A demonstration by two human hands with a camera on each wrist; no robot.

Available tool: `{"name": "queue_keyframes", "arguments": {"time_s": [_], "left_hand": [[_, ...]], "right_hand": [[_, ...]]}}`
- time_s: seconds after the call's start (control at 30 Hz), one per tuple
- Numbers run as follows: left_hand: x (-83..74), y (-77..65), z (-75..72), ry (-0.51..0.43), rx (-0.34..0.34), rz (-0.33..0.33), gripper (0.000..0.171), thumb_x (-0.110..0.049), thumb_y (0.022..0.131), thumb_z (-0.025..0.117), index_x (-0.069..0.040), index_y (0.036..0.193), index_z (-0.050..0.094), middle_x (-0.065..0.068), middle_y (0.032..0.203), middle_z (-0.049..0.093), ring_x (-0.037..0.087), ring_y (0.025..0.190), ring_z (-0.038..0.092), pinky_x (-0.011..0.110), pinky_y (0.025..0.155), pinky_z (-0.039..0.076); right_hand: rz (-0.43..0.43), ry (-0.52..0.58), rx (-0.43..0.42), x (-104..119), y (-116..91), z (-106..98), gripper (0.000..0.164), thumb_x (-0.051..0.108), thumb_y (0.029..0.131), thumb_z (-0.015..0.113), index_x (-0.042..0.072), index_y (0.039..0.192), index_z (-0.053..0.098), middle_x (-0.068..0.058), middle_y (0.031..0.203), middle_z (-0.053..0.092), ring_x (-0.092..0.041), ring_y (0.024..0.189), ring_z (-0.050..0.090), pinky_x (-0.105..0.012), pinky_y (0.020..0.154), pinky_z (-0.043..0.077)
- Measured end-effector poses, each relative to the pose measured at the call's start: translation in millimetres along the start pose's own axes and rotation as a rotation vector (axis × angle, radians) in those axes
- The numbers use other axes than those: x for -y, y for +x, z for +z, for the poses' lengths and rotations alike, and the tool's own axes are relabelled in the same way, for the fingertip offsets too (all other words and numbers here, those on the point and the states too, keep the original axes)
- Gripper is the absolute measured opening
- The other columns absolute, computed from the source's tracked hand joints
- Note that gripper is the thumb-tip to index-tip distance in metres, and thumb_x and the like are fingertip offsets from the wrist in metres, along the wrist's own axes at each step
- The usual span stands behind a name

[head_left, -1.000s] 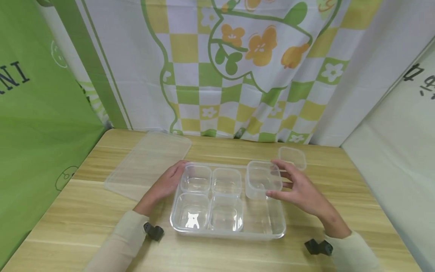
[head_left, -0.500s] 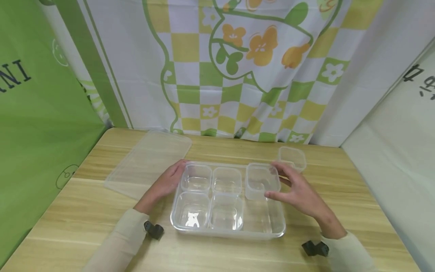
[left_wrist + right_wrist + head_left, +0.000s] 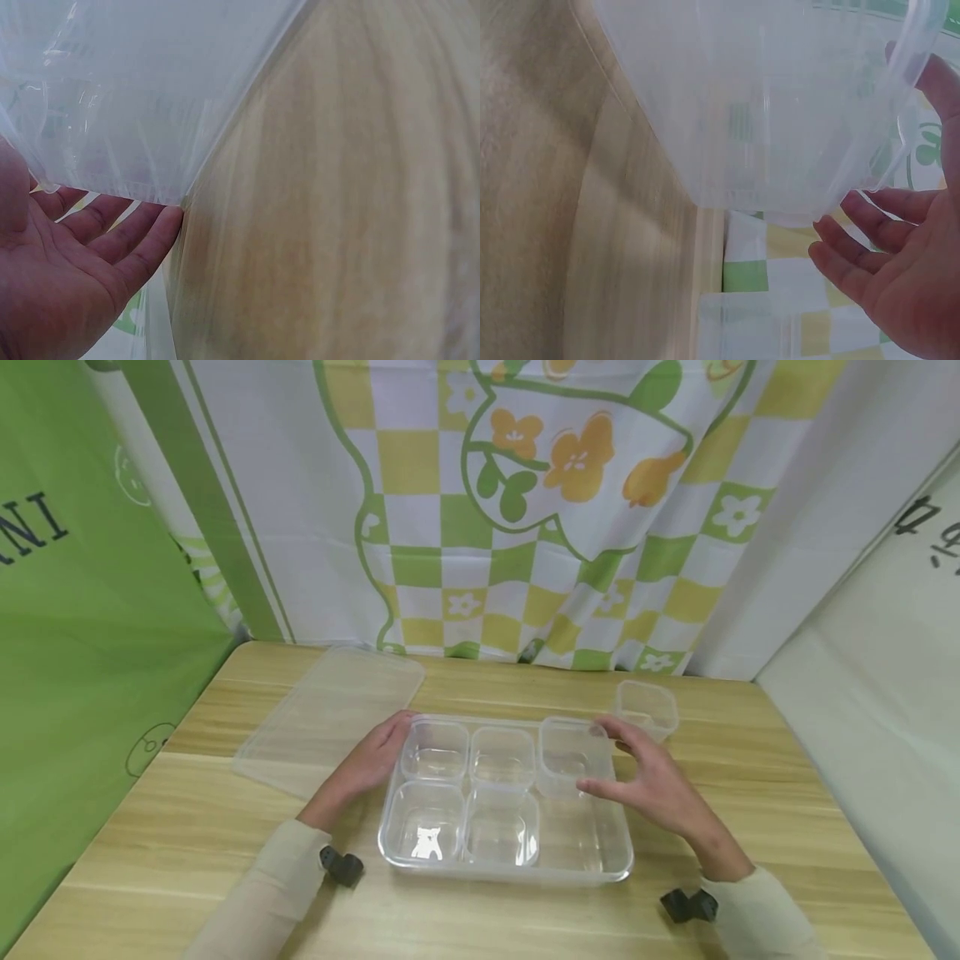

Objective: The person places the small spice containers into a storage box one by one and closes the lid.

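- Four small clear containers (image 3: 501,831) fill the left and middle of my clear box (image 3: 570,874), at the lower centre of the frame; its lower-right bay is bare.
- My right hand (image 3: 654,778) lightly pinches a fifth container (image 3: 564,750) in the box's upper-right bay, thumb at its near edge, fingers at its far right corner. If I let go unevenly, I reckon it could settle askew or slip towards that bare bay, where I see nothing to stop it.
- My left hand (image 3: 375,750) touches the box's upper-left corner, fingers stretched rather than wrapped round it. Too hard a push there might shift the whole box.
- Right of my right hand, the desk (image 3: 772,777) gives me open room to draw back.
- At the upper left, the flat lid (image 3: 330,718) reaches my left wrist, so a sideways pull could drag it.
- Just past my right fingers stands a spare container (image 3: 648,703), easily knocked by a long reach.
- Behind everything, the curtain (image 3: 517,577) closes off the far edge.
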State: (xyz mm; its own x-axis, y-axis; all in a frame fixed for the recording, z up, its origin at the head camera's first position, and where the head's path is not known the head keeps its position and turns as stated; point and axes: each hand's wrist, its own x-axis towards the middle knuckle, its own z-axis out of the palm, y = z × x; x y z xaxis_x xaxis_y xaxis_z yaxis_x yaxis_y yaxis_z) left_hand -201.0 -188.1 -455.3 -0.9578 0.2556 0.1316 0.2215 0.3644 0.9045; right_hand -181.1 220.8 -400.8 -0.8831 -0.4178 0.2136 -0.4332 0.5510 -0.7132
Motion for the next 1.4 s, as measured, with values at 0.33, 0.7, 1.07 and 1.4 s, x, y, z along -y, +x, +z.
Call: {"name": "queue_keyframes", "arguments": {"time_s": [0.33, 0.7, 1.07, 1.4], "left_hand": [[1.5, 0.5, 0.5, 0.014, -0.001, 0.003, 0.043, -0.026, 0.115, 0.030, 0.000, 0.137, 0.057, 0.021, 0.128, 0.064, 0.041, 0.124, 0.058, 0.059, 0.110, 0.040], [-3.4, -1.5, -1.7, 0.020, 0.003, -0.026, 0.045, -0.030, 0.115, 0.029, -0.003, 0.137, 0.057, 0.019, 0.130, 0.063, 0.040, 0.126, 0.056, 0.059, 0.111, 0.039], [-2.1, -1.5, -2.7, 0.024, 0.011, -0.028, 0.045, -0.029, 0.115, 0.030, -0.002, 0.139, 0.056, 0.020, 0.132, 0.062, 0.041, 0.128, 0.054, 0.059, 0.112, 0.037], [-5.1, 0.6, -0.8, 0.036, 0.014, -0.014, 0.044, -0.026, 0.115, 0.030, 0.000, 0.139, 0.056, 0.020, 0.132, 0.062, 0.040, 0.129, 0.054, 0.057, 0.113, 0.037]], "right_hand": [[0.008, -0.012, 0.014, -5.0, 1.1, 4.1, 0.086, 0.030, 0.082, 0.090, 0.002, 0.150, 0.045, -0.023, 0.148, 0.049, -0.048, 0.132, 0.048, -0.063, 0.103, 0.045], [-0.019, -0.069, 0.022, -4.8, 1.5, 6.2, 0.091, 0.032, 0.081, 0.091, -0.002, 0.151, 0.043, -0.022, 0.148, 0.049, -0.043, 0.133, 0.047, -0.060, 0.104, 0.046], [-0.026, -0.077, 0.028, -3.4, 0.1, 9.0, 0.092, 0.033, 0.081, 0.090, 0.000, 0.152, 0.041, -0.020, 0.150, 0.047, -0.041, 0.133, 0.047, -0.057, 0.102, 0.048], [-0.012, -0.094, 0.032, -0.7, -1.3, 8.9, 0.089, 0.034, 0.084, 0.088, 0.000, 0.153, 0.041, -0.022, 0.147, 0.046, -0.045, 0.123, 0.053, -0.062, 0.098, 0.049]]}}
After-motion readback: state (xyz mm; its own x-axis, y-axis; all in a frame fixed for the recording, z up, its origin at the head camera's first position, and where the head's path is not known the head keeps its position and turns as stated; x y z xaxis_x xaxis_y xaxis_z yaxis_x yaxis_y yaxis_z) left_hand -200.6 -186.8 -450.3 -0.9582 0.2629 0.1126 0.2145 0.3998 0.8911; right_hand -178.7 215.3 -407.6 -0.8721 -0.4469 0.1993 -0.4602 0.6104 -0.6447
